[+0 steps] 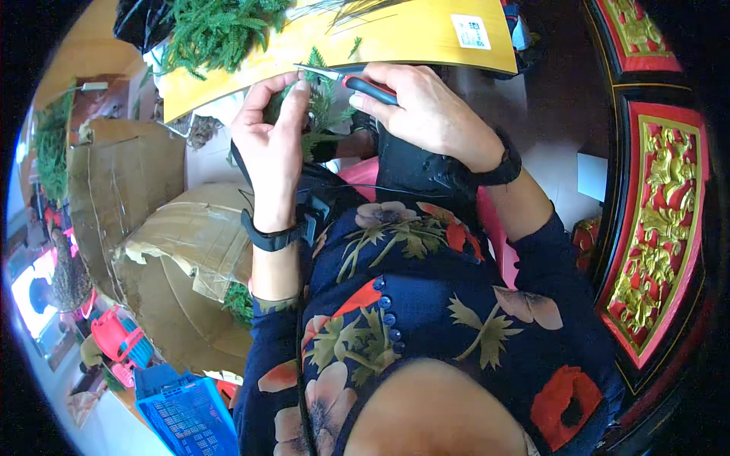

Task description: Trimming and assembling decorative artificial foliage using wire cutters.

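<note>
My left hand (272, 137) pinches a small green fern-like sprig (323, 114) in front of my chest. My right hand (426, 106) is shut on a pair of red-handled scissors (357, 82), whose metal blades point left and meet the top of the sprig by my left fingertips. Both wrists wear black bands. Just beyond the hands lies a yellow board (365, 38) with more green foliage (217, 30) on its left end. Part of the sprig is hidden behind my left fingers.
Opened brown cardboard boxes (152, 228) lie to my left, with a blue plastic crate (186, 414) and a red basket (114, 338) nearer the floor's lower left. A carved red-and-gold wooden piece of furniture (658, 220) stands close on my right.
</note>
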A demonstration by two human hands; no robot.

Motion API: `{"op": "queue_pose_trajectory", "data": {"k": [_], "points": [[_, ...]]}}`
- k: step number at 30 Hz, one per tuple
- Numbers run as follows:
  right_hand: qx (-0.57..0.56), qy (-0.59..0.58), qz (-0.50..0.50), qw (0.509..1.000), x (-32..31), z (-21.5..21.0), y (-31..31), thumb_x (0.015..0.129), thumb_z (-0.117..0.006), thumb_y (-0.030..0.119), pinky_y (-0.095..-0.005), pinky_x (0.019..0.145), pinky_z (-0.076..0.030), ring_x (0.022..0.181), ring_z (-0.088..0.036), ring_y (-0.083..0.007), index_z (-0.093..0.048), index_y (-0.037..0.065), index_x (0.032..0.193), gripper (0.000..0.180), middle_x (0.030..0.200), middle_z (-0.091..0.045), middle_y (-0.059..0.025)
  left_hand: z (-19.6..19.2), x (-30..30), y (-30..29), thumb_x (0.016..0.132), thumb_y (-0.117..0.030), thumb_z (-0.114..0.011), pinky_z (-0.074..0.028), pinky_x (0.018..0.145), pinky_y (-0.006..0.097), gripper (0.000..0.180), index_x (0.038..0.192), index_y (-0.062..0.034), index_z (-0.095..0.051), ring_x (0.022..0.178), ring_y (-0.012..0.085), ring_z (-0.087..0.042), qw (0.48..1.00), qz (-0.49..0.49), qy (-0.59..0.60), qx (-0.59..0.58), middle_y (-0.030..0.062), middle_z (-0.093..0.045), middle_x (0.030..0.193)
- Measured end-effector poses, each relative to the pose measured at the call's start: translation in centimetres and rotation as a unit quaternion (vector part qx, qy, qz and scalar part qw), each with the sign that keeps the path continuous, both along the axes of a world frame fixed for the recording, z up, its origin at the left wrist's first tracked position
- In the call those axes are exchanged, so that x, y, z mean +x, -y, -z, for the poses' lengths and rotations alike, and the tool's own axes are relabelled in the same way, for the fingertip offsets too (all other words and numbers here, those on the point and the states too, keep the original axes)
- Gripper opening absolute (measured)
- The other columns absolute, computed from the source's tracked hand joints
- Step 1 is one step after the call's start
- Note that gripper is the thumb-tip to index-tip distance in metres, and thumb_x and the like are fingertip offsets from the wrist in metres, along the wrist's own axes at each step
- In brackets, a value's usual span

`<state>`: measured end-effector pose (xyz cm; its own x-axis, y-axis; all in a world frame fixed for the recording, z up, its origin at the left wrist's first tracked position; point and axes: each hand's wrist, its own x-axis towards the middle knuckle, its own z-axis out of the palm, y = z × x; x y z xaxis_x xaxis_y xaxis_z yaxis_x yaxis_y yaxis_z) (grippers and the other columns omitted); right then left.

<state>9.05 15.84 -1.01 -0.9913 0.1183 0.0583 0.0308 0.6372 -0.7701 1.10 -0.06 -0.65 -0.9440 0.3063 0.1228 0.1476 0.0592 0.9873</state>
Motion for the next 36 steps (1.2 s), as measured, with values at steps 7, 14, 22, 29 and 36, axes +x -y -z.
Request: {"op": "queue_pose_trajectory", "data": {"k": [7, 14, 22, 29, 36], "points": [[0.030, 0.016, -0.006, 0.999, 0.1, -0.3, 0.2, 0.082, -0.060, 0.024, -0.0391, 0.072, -0.047, 0.081, -0.060, -0.0360, -0.057, -0.001, 0.100, 0.030, 0.086, -0.060, -0.0213, 0.3, -0.1, 0.0, 0.081, -0.009, -0.064, -0.031, 0.049, 0.015, 0.010, 0.087, -0.0007, -0.065, 0.053, 0.0012, -0.042, 0.998, -0.026, 0.054, 0.022, -0.0030, -0.056, 0.065], [0.085, -0.042, 0.005, 0.996, -0.2, 0.3, 0.3, 0.082, -0.060, 0.023, -0.0413, 0.073, -0.047, 0.082, -0.059, -0.0373, -0.057, 0.000, 0.099, 0.029, 0.085, -0.060, -0.0215, 0.4, -0.5, 0.1, 0.082, -0.009, -0.063, -0.031, 0.047, 0.015, 0.009, 0.086, -0.0012, -0.066, 0.052, 0.0010, -0.042, 0.998, -0.016, 0.050, 0.040, -0.0042, -0.054, 0.064], [0.113, -0.029, 0.013, 0.993, -1.3, 0.3, 0.9, 0.082, -0.059, 0.023, -0.0427, 0.074, -0.047, 0.084, -0.058, -0.0390, -0.057, 0.000, 0.098, 0.028, 0.086, -0.059, -0.0221, 0.5, -1.2, 0.5, 0.082, -0.012, -0.063, -0.031, 0.050, 0.015, 0.011, 0.088, -0.0021, -0.064, 0.055, 0.0002, -0.043, 0.998, -0.012, 0.044, 0.032, -0.0043, -0.056, 0.066], [0.083, 0.015, -0.042, 0.996, -3.3, 0.9, -0.2, 0.083, -0.056, 0.022, -0.0423, 0.072, -0.048, 0.080, -0.059, -0.0392, -0.056, -0.001, 0.097, 0.026, 0.086, -0.060, -0.0217, 1.5, -2.0, 0.8, 0.080, -0.012, -0.063, -0.033, 0.053, 0.016, 0.012, 0.087, -0.0023, -0.063, 0.060, 0.0011, -0.045, 0.990, -0.013, 0.123, 0.069, -0.0032, -0.058, 0.072], [0.333, -0.023, -0.001, 0.943, -3.8, -1.3, 1.9, 0.078, -0.055, 0.016, -0.0425, 0.073, -0.048, 0.082, -0.060, -0.0371, -0.053, -0.001, 0.093, 0.023, 0.085, -0.059, -0.0234, 2.2, -3.1, 1.1, 0.078, -0.009, -0.063, -0.037, 0.059, 0.017, 0.013, 0.086, 0.0003, -0.062, 0.065, 0.0035, -0.048, 0.975, -0.039, 0.187, 0.111, -0.0010, -0.060, 0.077]]}}
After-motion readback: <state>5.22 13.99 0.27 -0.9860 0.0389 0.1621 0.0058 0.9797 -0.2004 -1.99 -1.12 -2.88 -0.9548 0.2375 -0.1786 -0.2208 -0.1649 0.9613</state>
